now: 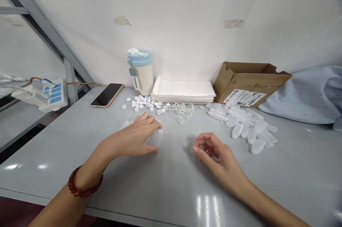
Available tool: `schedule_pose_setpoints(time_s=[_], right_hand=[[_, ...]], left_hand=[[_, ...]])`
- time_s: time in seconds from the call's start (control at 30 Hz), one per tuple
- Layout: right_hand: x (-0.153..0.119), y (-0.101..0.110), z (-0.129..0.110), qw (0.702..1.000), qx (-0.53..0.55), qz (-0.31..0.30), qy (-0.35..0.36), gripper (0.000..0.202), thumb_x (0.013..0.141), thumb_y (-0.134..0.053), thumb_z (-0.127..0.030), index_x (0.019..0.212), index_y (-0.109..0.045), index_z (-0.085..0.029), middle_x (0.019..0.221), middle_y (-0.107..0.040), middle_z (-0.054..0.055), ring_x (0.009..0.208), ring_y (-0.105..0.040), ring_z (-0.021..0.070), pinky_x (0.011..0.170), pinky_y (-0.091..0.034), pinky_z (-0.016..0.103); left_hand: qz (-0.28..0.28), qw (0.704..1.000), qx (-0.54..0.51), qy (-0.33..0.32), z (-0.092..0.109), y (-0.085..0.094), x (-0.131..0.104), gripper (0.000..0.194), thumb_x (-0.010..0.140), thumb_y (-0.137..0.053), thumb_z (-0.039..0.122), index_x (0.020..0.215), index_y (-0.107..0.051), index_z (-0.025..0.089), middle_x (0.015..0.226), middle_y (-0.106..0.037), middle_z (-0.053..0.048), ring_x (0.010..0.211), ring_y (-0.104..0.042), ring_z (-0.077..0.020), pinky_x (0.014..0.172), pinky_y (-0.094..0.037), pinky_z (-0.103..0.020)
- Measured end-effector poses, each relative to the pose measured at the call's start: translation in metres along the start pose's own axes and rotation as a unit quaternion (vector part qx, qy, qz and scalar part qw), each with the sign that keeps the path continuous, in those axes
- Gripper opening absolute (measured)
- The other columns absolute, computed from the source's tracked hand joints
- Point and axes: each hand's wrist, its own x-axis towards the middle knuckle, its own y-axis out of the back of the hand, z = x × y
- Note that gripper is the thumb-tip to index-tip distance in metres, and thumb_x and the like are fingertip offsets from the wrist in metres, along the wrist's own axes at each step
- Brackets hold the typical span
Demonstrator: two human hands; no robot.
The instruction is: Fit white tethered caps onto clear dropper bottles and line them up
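My left hand [139, 132] is laid over a few translucent plastic bottles [158, 138] on the grey table, thumb at the near end and fingers at the far end; the hand hides most of them. My right hand [211, 150] hovers above the table to the right, fingers curled but apart, with nothing visible in it. Further right lies a loose pile of similar translucent bottles [251, 127]. Beyond my left hand are scattered small white caps [146, 104]. Beside them is a heap of thin, bent off-white pieces [184, 111].
Along the wall stand a cream tumbler [144, 75] with a blue lid, a stack of white envelope-like sheets [184, 89] and an open cardboard box [245, 86]. A phone [107, 95] lies at left, near a power strip [53, 95]. Grey-blue cloth [307, 95] lies at right.
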Motion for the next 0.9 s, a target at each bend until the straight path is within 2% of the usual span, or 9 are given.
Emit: schedule_pose_setpoints(time_s=[0.3,0.43,0.5,0.57,0.63,0.7,0.8,0.9], right_hand=[[0.005,0.004,0.002,0.999,-0.020,0.022,0.016,0.020,0.088,-0.053,-0.040,0.098,-0.050,-0.023,0.086,-0.063,0.001,0.065,-0.059,0.0127,0.056,-0.046,0.025],[0.019,0.020,0.012,0.990,-0.088,0.096,0.057,0.020,0.089,-0.051,-0.039,0.099,-0.050,-0.021,0.085,-0.064,0.004,0.067,-0.061,0.0154,0.054,-0.046,0.026],[0.029,0.032,0.021,0.965,-0.184,0.158,0.098,0.019,0.089,-0.049,-0.036,0.098,-0.052,-0.020,0.090,-0.064,0.007,0.073,-0.061,0.0192,0.055,-0.047,0.029],[0.040,0.044,0.031,0.913,-0.318,0.189,0.170,0.021,0.089,-0.049,-0.031,0.104,-0.055,-0.017,0.104,-0.063,0.013,0.091,-0.059,0.0257,0.067,-0.049,0.035],[0.049,0.053,0.039,0.863,-0.421,0.180,0.213,0.025,0.090,-0.046,-0.025,0.109,-0.056,-0.014,0.118,-0.060,0.016,0.109,-0.052,0.0311,0.080,-0.046,0.042],[0.056,0.057,0.045,0.826,-0.493,0.167,0.214,0.027,0.090,-0.044,-0.021,0.114,-0.055,-0.013,0.125,-0.057,0.017,0.116,-0.048,0.0335,0.083,-0.044,0.046],[0.059,0.056,0.049,0.795,-0.553,0.151,0.199,0.027,0.092,-0.041,-0.016,0.115,-0.055,-0.014,0.128,-0.058,0.016,0.119,-0.047,0.0336,0.085,-0.040,0.050],[0.059,0.053,0.051,0.790,-0.563,0.145,0.198,0.027,0.092,-0.040,-0.013,0.113,-0.055,-0.013,0.124,-0.061,0.015,0.118,-0.049,0.0322,0.088,-0.035,0.051]], left_hand=[[0.003,1.000,-0.005,0.010,-0.002,0.000,0.000,0.037,0.075,-0.064,0.038,0.106,-0.057,0.019,0.097,-0.054,-0.006,0.098,-0.045,-0.0262,0.082,-0.042,-0.037],[0.021,1.000,-0.006,0.004,-0.002,-0.001,-0.002,0.041,0.074,-0.066,0.043,0.107,-0.058,0.020,0.097,-0.055,-0.006,0.097,-0.045,-0.0261,0.080,-0.042,-0.036],[0.040,0.999,-0.010,-0.006,0.000,0.000,-0.002,0.043,0.075,-0.065,0.048,0.107,-0.058,0.020,0.096,-0.055,-0.006,0.097,-0.046,-0.0259,0.079,-0.043,-0.035],[0.068,0.997,-0.018,-0.019,0.003,0.000,-0.001,0.044,0.077,-0.063,0.052,0.107,-0.057,0.020,0.095,-0.055,-0.006,0.097,-0.046,-0.0254,0.077,-0.043,-0.034],[0.099,0.994,-0.024,-0.024,0.008,-0.002,0.002,0.043,0.079,-0.060,0.053,0.106,-0.056,0.019,0.095,-0.056,-0.006,0.097,-0.046,-0.0247,0.075,-0.044,-0.033],[0.130,0.991,-0.028,-0.022,0.012,-0.005,0.006,0.039,0.082,-0.057,0.052,0.103,-0.056,0.019,0.097,-0.055,-0.006,0.097,-0.046,-0.0241,0.076,-0.044,-0.034],[0.169,0.985,-0.020,-0.026,0.017,-0.011,0.012,0.028,0.090,-0.050,0.042,0.102,-0.055,0.017,0.101,-0.055,-0.007,0.101,-0.044,-0.0242,0.080,-0.044,-0.036],[0.193,0.980,0.011,-0.042,0.020,-0.017,0.020,0.022,0.093,-0.044,0.030,0.103,-0.055,0.014,0.101,-0.056,-0.008,0.101,-0.042,-0.0245,0.084,-0.043,-0.038]])
